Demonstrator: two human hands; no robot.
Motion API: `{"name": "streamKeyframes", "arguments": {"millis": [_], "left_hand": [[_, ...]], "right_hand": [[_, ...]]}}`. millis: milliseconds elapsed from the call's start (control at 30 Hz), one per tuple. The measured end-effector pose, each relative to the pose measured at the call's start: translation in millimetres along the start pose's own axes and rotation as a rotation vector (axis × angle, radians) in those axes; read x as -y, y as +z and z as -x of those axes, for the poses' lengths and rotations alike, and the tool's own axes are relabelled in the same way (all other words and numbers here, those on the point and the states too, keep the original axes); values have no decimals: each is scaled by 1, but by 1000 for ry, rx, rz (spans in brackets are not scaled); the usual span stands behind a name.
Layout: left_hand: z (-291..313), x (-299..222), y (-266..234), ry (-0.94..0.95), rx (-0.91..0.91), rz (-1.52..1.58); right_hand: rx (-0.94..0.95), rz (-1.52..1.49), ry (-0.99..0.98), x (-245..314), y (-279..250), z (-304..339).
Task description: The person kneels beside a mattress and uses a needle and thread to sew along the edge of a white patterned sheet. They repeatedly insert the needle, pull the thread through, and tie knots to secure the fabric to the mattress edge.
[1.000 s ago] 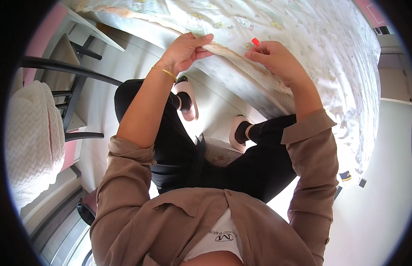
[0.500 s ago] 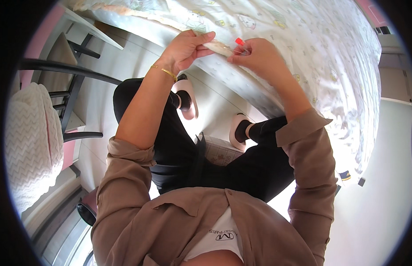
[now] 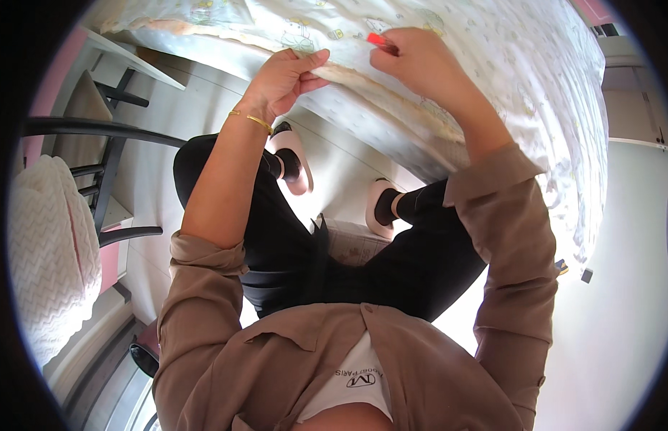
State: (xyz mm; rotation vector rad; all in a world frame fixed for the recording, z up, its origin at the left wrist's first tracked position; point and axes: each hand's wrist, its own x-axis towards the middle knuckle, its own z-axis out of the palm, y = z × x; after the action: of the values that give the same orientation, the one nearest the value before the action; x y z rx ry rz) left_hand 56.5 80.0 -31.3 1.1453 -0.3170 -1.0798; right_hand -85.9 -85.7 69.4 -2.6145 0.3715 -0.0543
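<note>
A white bed cover [image 3: 485,79] with small cartoon prints spreads over a bed in front of me. Its pale beige edge [image 3: 363,80] runs between my hands. My left hand [image 3: 282,77] pinches that edge between thumb and fingers. Farther right and just above the cover, my right hand [image 3: 424,63] is closed round a small red-ended tool [image 3: 377,39]. Only the red end shows clearly, pointing left; my fingers hide most of the rest, so its kind cannot be made out.
A black-framed chair [image 3: 108,128] stands at the left, with a white textured blanket [image 3: 50,251] beside it. Below the bed's edge are my pink-and-black shoes [image 3: 297,161] and a printed box [image 3: 348,241] between my legs. A dark bin [image 3: 144,352] sits at the lower left.
My right hand has moved up and away from the cover's edge, carrying the red-ended tool, which now points left. My left hand keeps its pinch on the edge.
</note>
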Motion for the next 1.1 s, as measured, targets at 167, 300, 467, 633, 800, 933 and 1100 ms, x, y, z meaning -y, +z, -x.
{"name": "streamKeyframes", "arguments": {"millis": [167,300,467,633,800,933,1100], "left_hand": [[1,0,-1,-10,-11,-38],[5,-3,8,-1,0,-33],[-3,7,-4,73,-50,18],[-6,3,-5,8,-11,-9],[1,-3,3,9,-32,-20],[1,-7,-4,8,-31,-61],[-3,-6,-2,47,-13,-58]], "right_hand": [[84,626,-555,24,-21,-21],[18,517,-880,54,-33,-33],[-1,492,-1125,82,-20,-55],[-84,725,-971,95,-30,-69],[-62,741,-783,67,-59,-56],[16,846,-662,56,-87,-43],[-40,928,-563,56,-145,-5]]}}
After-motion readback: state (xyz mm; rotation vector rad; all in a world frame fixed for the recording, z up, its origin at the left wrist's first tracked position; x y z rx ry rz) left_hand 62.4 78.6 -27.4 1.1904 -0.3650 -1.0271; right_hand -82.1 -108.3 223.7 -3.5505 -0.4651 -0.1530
